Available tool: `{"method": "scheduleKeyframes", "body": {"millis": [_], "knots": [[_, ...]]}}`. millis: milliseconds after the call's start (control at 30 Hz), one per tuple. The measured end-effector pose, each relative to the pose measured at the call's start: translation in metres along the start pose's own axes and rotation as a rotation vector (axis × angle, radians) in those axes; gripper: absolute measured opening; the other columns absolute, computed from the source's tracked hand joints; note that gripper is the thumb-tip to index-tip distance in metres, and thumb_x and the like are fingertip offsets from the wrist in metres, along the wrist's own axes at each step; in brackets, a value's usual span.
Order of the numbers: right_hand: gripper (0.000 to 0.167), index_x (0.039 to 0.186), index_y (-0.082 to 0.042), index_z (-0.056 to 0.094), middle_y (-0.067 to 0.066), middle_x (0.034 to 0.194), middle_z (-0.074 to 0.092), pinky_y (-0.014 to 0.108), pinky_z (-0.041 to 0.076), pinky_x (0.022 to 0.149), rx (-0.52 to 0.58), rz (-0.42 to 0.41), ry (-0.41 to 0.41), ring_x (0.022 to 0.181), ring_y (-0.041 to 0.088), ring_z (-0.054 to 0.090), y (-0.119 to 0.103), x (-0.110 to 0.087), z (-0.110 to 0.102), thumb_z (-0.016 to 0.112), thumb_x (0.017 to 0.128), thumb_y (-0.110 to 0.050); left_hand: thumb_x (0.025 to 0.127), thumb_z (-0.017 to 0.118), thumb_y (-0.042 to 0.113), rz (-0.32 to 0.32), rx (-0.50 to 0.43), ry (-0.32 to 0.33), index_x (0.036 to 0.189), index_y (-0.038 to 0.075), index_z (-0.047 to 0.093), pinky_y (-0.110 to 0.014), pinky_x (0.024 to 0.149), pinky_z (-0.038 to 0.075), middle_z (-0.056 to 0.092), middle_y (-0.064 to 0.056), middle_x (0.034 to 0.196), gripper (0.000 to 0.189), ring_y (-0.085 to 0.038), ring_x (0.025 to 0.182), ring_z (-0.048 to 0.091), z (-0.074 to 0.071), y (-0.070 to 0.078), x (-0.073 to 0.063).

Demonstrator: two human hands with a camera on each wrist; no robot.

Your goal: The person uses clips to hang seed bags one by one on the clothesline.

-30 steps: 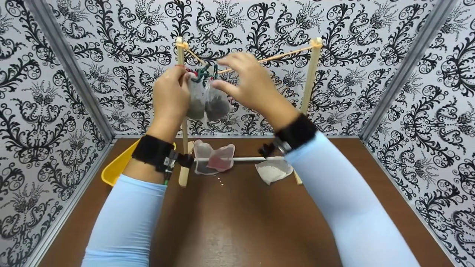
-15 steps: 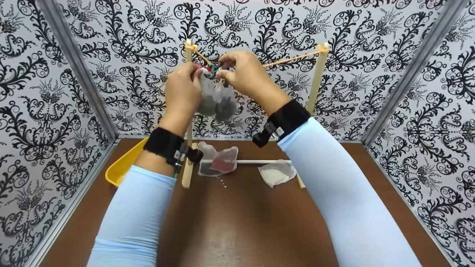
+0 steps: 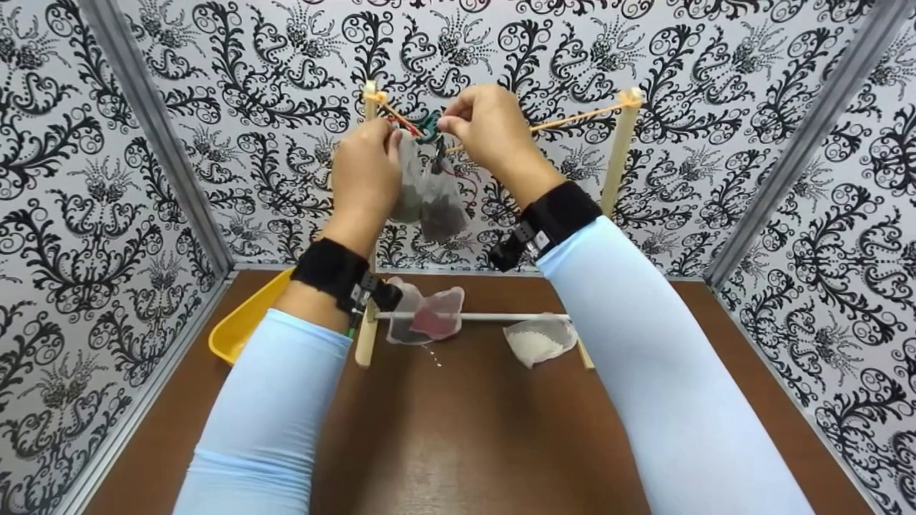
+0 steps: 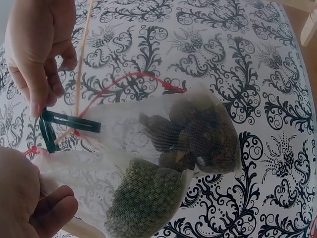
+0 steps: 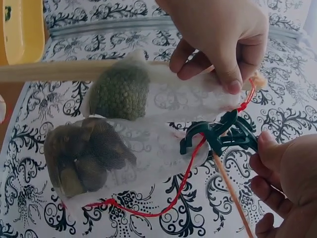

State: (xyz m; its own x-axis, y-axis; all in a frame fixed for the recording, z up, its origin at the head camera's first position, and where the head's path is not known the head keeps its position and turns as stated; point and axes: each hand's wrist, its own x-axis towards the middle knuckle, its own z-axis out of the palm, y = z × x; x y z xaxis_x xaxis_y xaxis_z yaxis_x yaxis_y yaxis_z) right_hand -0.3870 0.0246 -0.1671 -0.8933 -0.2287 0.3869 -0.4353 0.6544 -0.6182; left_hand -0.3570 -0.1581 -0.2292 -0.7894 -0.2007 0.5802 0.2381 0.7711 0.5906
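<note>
My left hand [image 3: 365, 172] pinches the gathered top of a white mesh bag of small green beans [image 5: 119, 91], which has a red drawstring. To its right, my right hand [image 3: 494, 136] pinches the handle end of a dark green plastic clothespin [image 5: 223, 136] at the orange cord [image 3: 580, 117]. Beside the beans, a second mesh bag of dark, rounded pieces [image 5: 89, 158] hangs from the cord, its red drawstring [image 5: 158, 214] trailing loose. A dark green clip lies by its top; in the left wrist view, how the jaws grip the bags is partly hidden.
Two wooden posts [image 3: 617, 157] hold the cord, with a white rod [image 3: 494, 316] low between them. Mesh bags, one with pink contents [image 3: 438, 323] and one with white grains [image 3: 535, 345], lie on the brown table [image 3: 458, 443]. A yellow tray [image 3: 243, 322] stands left.
My right hand has gone from spread fingers near the cord to pinching the clothespin. My left hand still holds the bean bag. The head view has shifted slightly.
</note>
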Motion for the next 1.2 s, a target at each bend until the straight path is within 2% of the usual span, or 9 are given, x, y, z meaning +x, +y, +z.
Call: {"method": "scheduleKeyframes", "body": {"millis": [300,467,667,733,800,867,933,1033,1200], "knots": [[0.015,0.112,-0.016,0.083,-0.006,0.102,0.077,0.023,0.059,0.082,0.026,0.044,-0.055,0.091,0.009,0.067,0.005,0.004,-0.006,0.081,0.106,-0.029,0.117,0.064,0.026,0.068,-0.018,0.014,0.123,0.006,0.077,-0.042,0.099,0.065,0.080,-0.015,0.122,0.026,-0.032,0.109,0.076,0.008,0.002,-0.002],[0.027,0.129,-0.015,0.082,0.001,0.124,0.081,0.021,0.062,0.095,-0.024,-0.007,-0.107,0.105,0.010,0.071,0.006,0.004,-0.003,0.079,0.107,-0.031,0.116,0.067,0.025,0.096,-0.037,0.017,0.122,0.007,0.080,-0.043,0.097,0.064,0.080,-0.016,0.118,0.024,-0.032,0.107,0.074,0.010,0.002,-0.002],[0.043,0.145,-0.020,0.076,0.002,0.146,0.071,0.026,0.060,0.108,-0.090,-0.014,-0.139,0.126,0.016,0.068,0.012,-0.005,-0.002,0.077,0.107,-0.041,0.115,0.068,0.024,0.099,-0.034,-0.003,0.121,0.006,0.080,-0.043,0.095,0.066,0.080,-0.017,0.118,0.022,-0.033,0.106,0.076,0.011,-0.002,-0.008],[0.047,0.147,-0.020,0.074,0.001,0.152,0.069,0.025,0.056,0.116,-0.088,-0.035,-0.103,0.136,0.016,0.065,0.013,-0.013,-0.001,0.077,0.107,-0.043,0.115,0.067,0.024,0.091,-0.029,-0.010,0.121,0.007,0.079,-0.044,0.096,0.066,0.081,-0.016,0.119,0.021,-0.033,0.107,0.077,0.012,-0.004,-0.011],[0.044,0.144,-0.018,0.075,0.000,0.152,0.070,0.023,0.052,0.121,-0.041,-0.070,-0.027,0.140,0.015,0.064,0.015,-0.024,-0.001,0.076,0.107,-0.042,0.116,0.067,0.024,0.084,-0.031,-0.015,0.123,0.007,0.079,-0.044,0.098,0.066,0.081,-0.015,0.121,0.022,-0.033,0.109,0.077,0.013,-0.005,-0.015],[0.038,0.139,-0.014,0.077,0.002,0.144,0.075,0.022,0.053,0.119,0.044,-0.112,0.065,0.136,0.015,0.067,0.021,-0.037,-0.003,0.075,0.109,-0.037,0.116,0.067,0.024,0.081,-0.030,-0.022,0.125,0.007,0.079,-0.043,0.100,0.066,0.081,-0.014,0.123,0.023,-0.033,0.111,0.077,0.015,-0.007,-0.019],[0.030,0.131,-0.011,0.079,0.004,0.131,0.079,0.024,0.057,0.111,0.128,-0.147,0.145,0.123,0.016,0.071,0.032,-0.051,-0.008,0.075,0.110,-0.032,0.115,0.067,0.023,0.094,-0.041,-0.019,0.126,0.006,0.079,-0.044,0.100,0.066,0.081,-0.016,0.124,0.023,-0.034,0.111,0.077,0.017,-0.009,-0.023],[0.022,0.122,-0.009,0.081,0.005,0.114,0.080,0.025,0.062,0.096,0.229,-0.149,0.227,0.103,0.016,0.072,0.060,-0.076,-0.016,0.076,0.110,-0.027,0.114,0.069,0.021,0.135,-0.065,0.007,0.125,0.004,0.080,-0.044,0.101,0.066,0.081,-0.017,0.125,0.023,-0.035,0.112,0.077,0.019,-0.014,-0.031],[0.024,0.115,-0.004,0.084,0.006,0.103,0.078,0.022,0.061,0.082,0.229,-0.094,0.297,0.089,0.016,0.070,0.133,-0.114,-0.017,0.080,0.107,-0.027,0.113,0.071,0.021,0.181,-0.114,0.096,0.122,0.001,0.081,-0.046,0.095,0.064,0.079,-0.019,0.117,0.024,-0.036,0.104,0.073,0.017,-0.030,-0.049]]}}
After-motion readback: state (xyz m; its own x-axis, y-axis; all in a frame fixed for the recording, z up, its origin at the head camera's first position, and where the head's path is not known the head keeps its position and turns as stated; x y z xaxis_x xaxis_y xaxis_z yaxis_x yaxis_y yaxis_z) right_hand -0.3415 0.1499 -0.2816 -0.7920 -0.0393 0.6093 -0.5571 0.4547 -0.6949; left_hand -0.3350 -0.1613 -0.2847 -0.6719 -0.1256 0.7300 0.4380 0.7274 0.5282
